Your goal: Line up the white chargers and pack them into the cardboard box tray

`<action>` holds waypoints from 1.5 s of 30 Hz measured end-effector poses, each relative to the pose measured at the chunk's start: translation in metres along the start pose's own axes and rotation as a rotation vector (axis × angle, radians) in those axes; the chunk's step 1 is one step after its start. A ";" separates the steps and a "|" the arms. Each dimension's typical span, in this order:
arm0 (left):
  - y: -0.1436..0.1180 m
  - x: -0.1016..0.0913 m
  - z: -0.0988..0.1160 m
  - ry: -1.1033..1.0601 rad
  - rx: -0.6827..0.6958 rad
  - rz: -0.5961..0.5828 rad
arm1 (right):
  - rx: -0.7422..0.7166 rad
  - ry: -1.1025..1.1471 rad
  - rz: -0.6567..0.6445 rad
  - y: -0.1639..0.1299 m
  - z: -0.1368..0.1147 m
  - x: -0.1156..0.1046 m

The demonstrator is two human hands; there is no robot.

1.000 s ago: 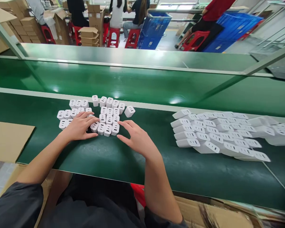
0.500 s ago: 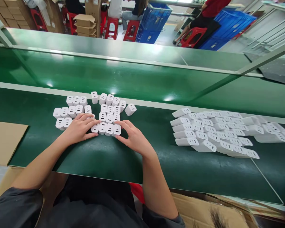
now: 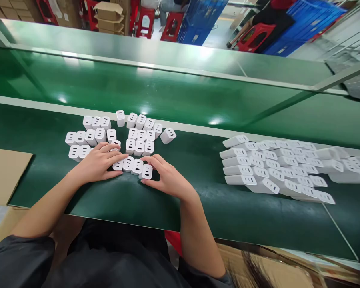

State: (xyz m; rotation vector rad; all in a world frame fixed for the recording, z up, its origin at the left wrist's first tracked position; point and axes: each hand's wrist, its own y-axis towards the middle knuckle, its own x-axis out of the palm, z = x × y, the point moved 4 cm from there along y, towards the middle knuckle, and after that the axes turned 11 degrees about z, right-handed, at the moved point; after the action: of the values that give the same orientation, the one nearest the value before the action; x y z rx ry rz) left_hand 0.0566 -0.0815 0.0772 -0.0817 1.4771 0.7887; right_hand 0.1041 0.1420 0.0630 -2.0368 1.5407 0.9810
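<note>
Several small white charger blocks (image 3: 139, 146) stand upright in a cluster on the green bench (image 3: 180, 208). The nearest row of white charger blocks (image 3: 133, 165) sits between my hands. My left hand (image 3: 98, 163) presses against the left end of that row, fingers spread. My right hand (image 3: 164, 176) cups the row's right end, fingertips touching the last block. One block (image 3: 168, 135) stands apart, tilted, at the cluster's right. A second batch of white charger blocks (image 3: 276, 170) lies on its side to the right.
A raised green conveyor (image 3: 156, 96) with metal rails runs behind the bench. A brown cardboard sheet (image 3: 3, 174) lies at the left edge. Further back stand cardboard boxes (image 3: 108, 16), red stools and blue crates (image 3: 198, 20), with seated people partly in view.
Both hands have closed in on the nearest row of blocks and drawn it slightly toward me. The camera has tilted downward.
</note>
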 end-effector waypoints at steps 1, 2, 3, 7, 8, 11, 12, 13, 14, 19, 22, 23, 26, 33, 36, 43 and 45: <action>0.000 -0.001 0.000 -0.018 -0.005 -0.021 | 0.006 0.011 -0.024 0.000 0.000 0.000; -0.001 -0.001 0.000 -0.028 -0.008 -0.038 | 0.009 0.021 -0.046 -0.001 0.000 0.001; -0.001 -0.002 0.000 -0.032 -0.007 -0.049 | 0.009 0.030 -0.062 -0.001 0.000 0.002; -0.001 -0.003 -0.001 -0.034 0.007 -0.059 | 0.010 0.036 -0.085 0.000 0.002 0.005; -0.001 -0.003 -0.001 -0.036 0.012 -0.058 | 0.013 0.035 -0.087 0.000 0.003 0.005; -0.001 -0.003 -0.001 -0.046 0.018 -0.052 | 0.000 0.027 -0.086 0.001 0.004 0.007; -0.001 -0.003 -0.001 -0.052 0.015 -0.050 | -0.008 0.022 -0.082 0.001 0.004 0.008; -0.001 -0.003 -0.001 -0.059 0.011 -0.048 | -0.011 0.017 -0.077 0.001 0.004 0.008; -0.001 -0.003 -0.001 -0.065 0.006 -0.047 | -0.008 0.011 -0.075 0.001 0.004 0.008; 0.000 -0.002 -0.002 -0.059 0.008 -0.048 | -0.042 -0.012 -0.050 0.001 0.003 0.007; 0.000 0.000 0.000 -0.050 0.037 -0.039 | -0.214 -0.025 -0.004 0.002 -0.004 0.005; 0.000 0.001 0.000 -0.049 0.043 -0.037 | -0.260 -0.022 0.005 0.003 -0.005 0.005; -0.001 0.003 0.000 -0.057 0.036 -0.026 | -0.292 -0.002 0.020 0.003 -0.006 0.003; -0.002 0.006 0.007 -0.062 0.066 0.028 | -0.105 -0.163 0.265 -0.018 -0.003 0.010; -0.002 0.006 0.015 -0.076 0.103 0.032 | 0.023 -0.307 0.431 -0.032 -0.006 0.019; -0.001 0.018 0.031 -0.157 0.079 0.104 | 0.085 -0.216 0.222 -0.051 -0.006 0.011; -0.001 0.024 0.033 -0.185 0.050 0.120 | 0.001 -0.139 0.147 -0.051 -0.003 0.003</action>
State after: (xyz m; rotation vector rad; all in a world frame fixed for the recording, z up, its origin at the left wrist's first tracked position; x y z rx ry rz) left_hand 0.0832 -0.0553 0.0593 0.1157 1.3344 0.8330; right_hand 0.1539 0.1537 0.0578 -1.8339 1.6332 1.1504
